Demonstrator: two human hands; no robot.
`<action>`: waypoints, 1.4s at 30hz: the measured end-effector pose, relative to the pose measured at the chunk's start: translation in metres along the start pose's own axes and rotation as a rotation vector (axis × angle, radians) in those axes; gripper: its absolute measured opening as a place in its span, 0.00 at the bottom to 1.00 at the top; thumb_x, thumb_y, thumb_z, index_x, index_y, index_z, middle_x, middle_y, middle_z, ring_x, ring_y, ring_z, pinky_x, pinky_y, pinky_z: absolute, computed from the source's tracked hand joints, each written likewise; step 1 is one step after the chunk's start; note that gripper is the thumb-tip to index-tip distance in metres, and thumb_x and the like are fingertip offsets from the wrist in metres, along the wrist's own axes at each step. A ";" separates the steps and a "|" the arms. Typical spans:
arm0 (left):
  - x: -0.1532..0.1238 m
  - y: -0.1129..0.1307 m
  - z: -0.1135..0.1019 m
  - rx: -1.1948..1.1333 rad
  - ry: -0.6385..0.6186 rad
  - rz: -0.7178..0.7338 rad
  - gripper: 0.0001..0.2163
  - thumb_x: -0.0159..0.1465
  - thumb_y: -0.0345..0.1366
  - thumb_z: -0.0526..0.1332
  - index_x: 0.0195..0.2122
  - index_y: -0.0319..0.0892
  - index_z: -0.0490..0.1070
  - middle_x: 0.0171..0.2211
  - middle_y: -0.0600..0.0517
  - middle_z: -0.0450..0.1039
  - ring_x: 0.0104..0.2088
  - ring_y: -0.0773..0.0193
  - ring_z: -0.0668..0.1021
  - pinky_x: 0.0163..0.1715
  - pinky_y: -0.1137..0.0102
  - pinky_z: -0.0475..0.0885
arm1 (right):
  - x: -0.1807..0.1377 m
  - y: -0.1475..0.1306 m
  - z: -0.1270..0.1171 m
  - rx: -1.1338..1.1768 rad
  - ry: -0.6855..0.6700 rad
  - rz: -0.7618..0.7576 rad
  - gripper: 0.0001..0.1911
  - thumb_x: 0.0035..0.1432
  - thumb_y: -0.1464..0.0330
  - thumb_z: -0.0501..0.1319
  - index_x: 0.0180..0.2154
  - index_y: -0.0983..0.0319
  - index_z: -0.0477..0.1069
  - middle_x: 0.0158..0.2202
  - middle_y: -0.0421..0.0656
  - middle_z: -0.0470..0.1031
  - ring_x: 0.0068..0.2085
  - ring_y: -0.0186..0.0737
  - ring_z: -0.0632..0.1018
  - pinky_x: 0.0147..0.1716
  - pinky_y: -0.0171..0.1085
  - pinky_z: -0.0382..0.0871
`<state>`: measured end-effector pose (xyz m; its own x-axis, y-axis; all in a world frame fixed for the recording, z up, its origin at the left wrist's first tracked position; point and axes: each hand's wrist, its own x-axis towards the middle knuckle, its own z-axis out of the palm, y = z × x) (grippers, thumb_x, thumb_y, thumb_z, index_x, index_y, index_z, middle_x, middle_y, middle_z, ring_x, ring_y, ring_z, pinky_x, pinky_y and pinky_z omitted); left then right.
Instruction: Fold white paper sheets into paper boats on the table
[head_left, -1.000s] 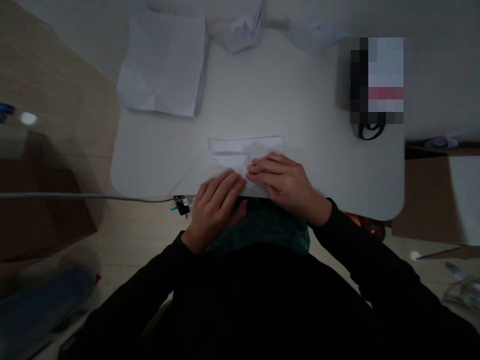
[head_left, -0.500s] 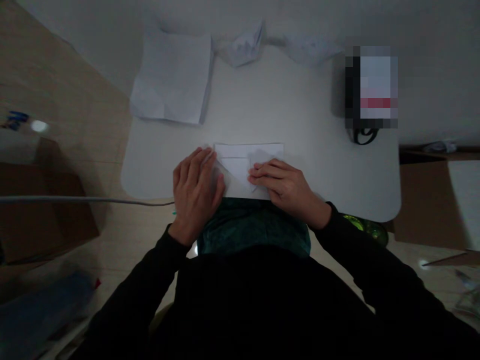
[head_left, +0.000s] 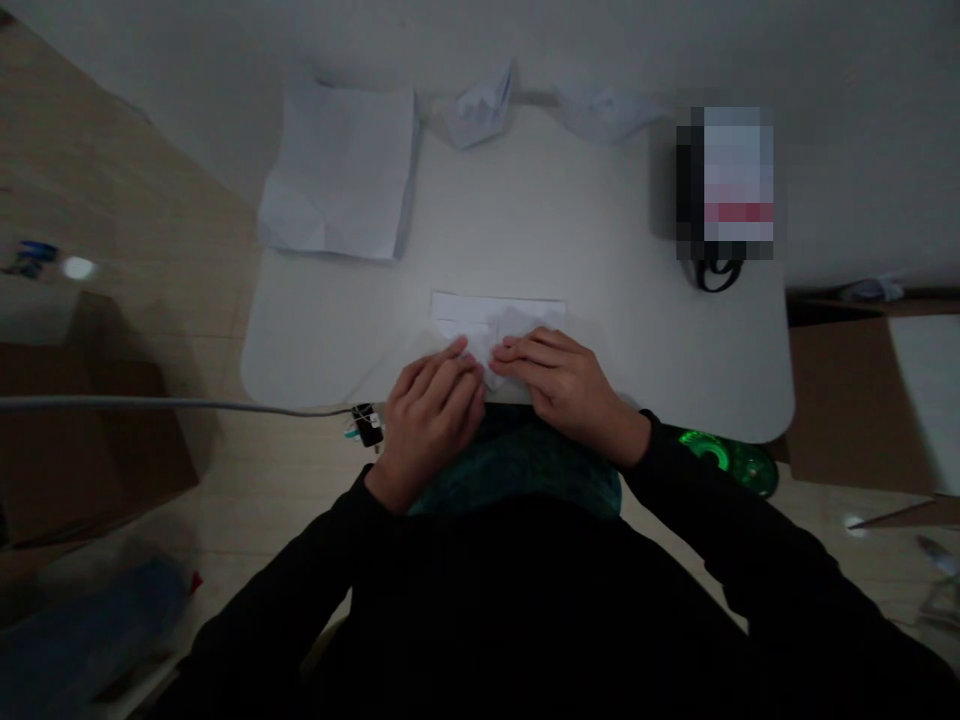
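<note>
A folded sheet of white paper (head_left: 480, 309) lies at the near edge of the white table (head_left: 525, 230). Its upper band runs straight across, and below it the sides taper to a point toward me. My left hand (head_left: 435, 415) is closed, its bent fingers pressing the paper's lower left slope close to the tip. On the opposite slope, my right hand (head_left: 566, 375) keeps its fingers together and grips the paper. The fingertips of both hands are a short gap apart. Both thumbs and part of the lower paper are hidden.
Behind are a stack of white paper (head_left: 341, 170), a folded paper boat (head_left: 480, 110) and another folded paper piece (head_left: 604, 112). A blurred-out object with a black strap (head_left: 720, 272) stands at the right. A grey cable (head_left: 187, 403) stretches in from the left.
My left hand has moved right and toward me, from beside the paper's left corner onto its lower slope, its fingers now bent in. My right hand has hardly moved.
</note>
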<state>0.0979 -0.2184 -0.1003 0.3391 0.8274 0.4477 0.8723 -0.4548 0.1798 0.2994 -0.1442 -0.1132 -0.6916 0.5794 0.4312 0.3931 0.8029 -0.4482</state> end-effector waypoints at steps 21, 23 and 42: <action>0.015 0.017 0.006 -0.013 -0.112 -0.108 0.26 0.72 0.46 0.58 0.66 0.36 0.66 0.63 0.36 0.72 0.64 0.46 0.74 0.62 0.50 0.70 | 0.049 0.023 -0.037 0.040 -0.304 -0.012 0.18 0.58 0.83 0.56 0.38 0.61 0.81 0.51 0.48 0.80 0.57 0.47 0.75 0.59 0.51 0.66; 0.018 0.012 0.002 -0.045 -0.131 -0.094 0.26 0.71 0.48 0.58 0.65 0.39 0.67 0.63 0.38 0.72 0.66 0.45 0.72 0.68 0.43 0.61 | 0.049 0.042 -0.046 0.070 -0.367 -0.067 0.24 0.56 0.83 0.55 0.48 0.59 0.80 0.59 0.46 0.78 0.65 0.46 0.72 0.64 0.56 0.60; 0.031 -0.022 -0.002 -0.018 -0.234 0.038 0.32 0.72 0.50 0.57 0.69 0.32 0.60 0.69 0.35 0.62 0.70 0.47 0.67 0.69 0.49 0.63 | 0.021 0.038 -0.044 -0.225 -0.216 -0.084 0.20 0.72 0.66 0.58 0.60 0.66 0.72 0.61 0.53 0.77 0.60 0.47 0.79 0.56 0.48 0.73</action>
<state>0.0882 -0.1832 -0.0883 0.4458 0.8626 0.2393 0.8517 -0.4910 0.1833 0.3260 -0.0952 -0.0869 -0.8302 0.4863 0.2726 0.4370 0.8713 -0.2233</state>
